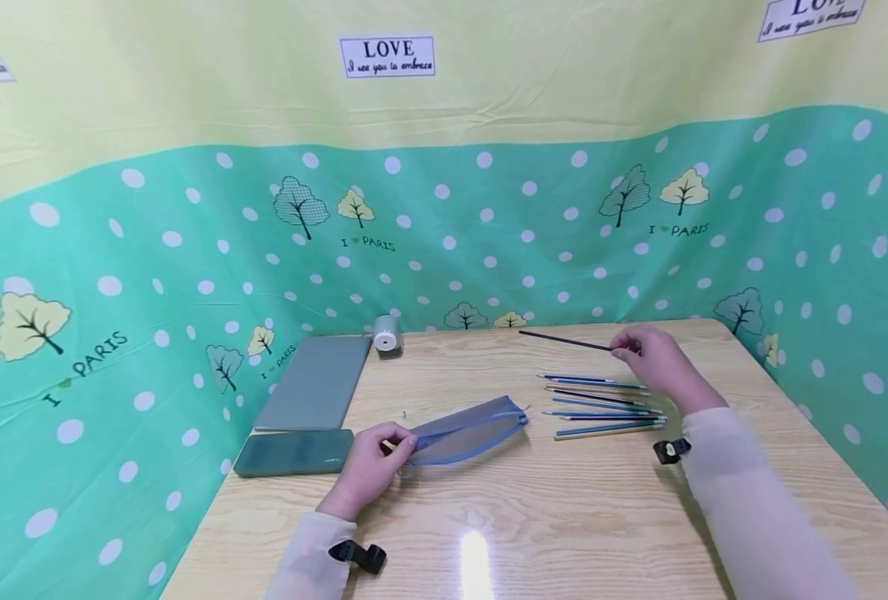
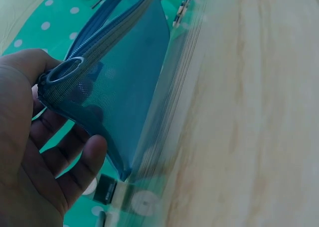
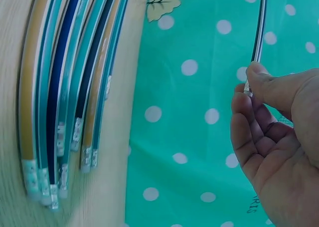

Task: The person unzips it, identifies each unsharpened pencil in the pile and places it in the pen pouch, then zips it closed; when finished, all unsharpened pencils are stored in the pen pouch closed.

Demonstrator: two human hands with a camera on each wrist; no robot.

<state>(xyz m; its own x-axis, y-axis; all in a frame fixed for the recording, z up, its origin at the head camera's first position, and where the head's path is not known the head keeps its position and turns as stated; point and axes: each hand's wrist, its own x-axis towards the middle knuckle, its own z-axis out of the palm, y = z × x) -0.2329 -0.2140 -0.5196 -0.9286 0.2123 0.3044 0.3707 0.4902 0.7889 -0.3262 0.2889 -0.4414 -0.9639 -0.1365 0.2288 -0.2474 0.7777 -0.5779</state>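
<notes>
My left hand [image 1: 375, 464] pinches one end of a blue mesh zipper pouch [image 1: 474, 427]. In the left wrist view the thumb grips the pouch's corner by the zipper pull [image 2: 67, 70], and the zipper side gapes apart. Above the right side of the table, my right hand [image 1: 649, 357] pinches a dark pencil [image 1: 564, 338] by its eraser end. That pencil points left, raised off the table. Below the right hand, several pencils [image 1: 601, 404] in blue, dark and tan lie roughly side by side, eraser ends to the right.
At the table's left lie a grey flat notebook-like item [image 1: 316, 382] and a dark green case [image 1: 293, 454] in front of it. A small white and grey cylindrical device [image 1: 387, 335] stands at the back. A patterned cloth [image 1: 444, 225] hangs behind the wooden table [image 1: 534, 517].
</notes>
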